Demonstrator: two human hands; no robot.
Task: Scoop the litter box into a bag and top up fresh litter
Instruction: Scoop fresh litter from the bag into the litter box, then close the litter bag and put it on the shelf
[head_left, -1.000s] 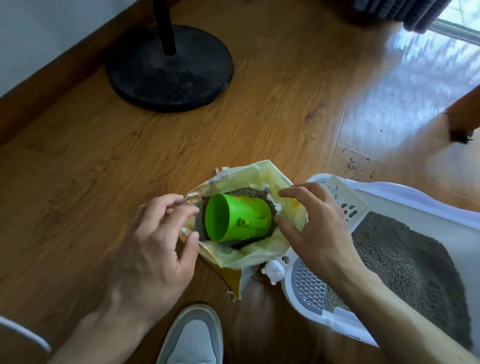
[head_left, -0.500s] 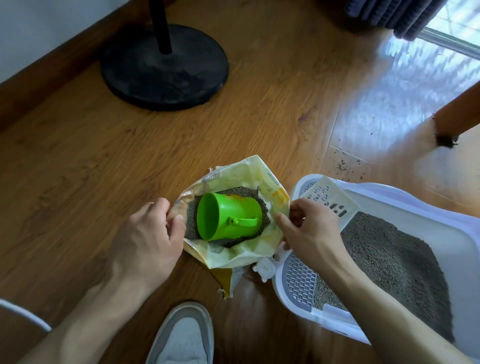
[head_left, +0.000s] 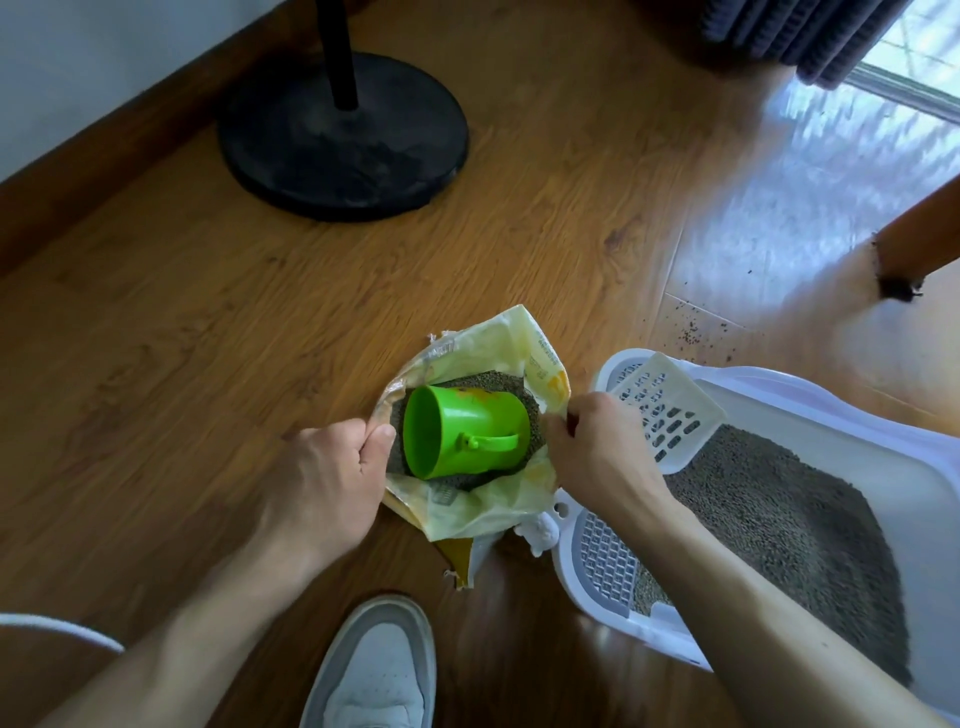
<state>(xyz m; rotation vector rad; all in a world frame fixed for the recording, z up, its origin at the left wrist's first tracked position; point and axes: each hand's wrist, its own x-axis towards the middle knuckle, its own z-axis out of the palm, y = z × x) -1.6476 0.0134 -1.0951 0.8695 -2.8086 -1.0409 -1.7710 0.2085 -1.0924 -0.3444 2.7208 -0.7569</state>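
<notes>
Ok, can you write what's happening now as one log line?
step: open litter bag | left hand: grips yellow plastic litter bag rim | right hand: grips opposite rim | green plastic cup: on its side inside

A: Litter bag (head_left: 488, 512)?
B: Yellow, open, on the floor left of the box. Green cup (head_left: 465, 439) lies on its side on the grey litter inside, mouth left.
A: Litter box (head_left: 883, 467)?
B: White, grey litter inside, slotted scoop (head_left: 670, 410) leaning at its far-left corner.
</notes>
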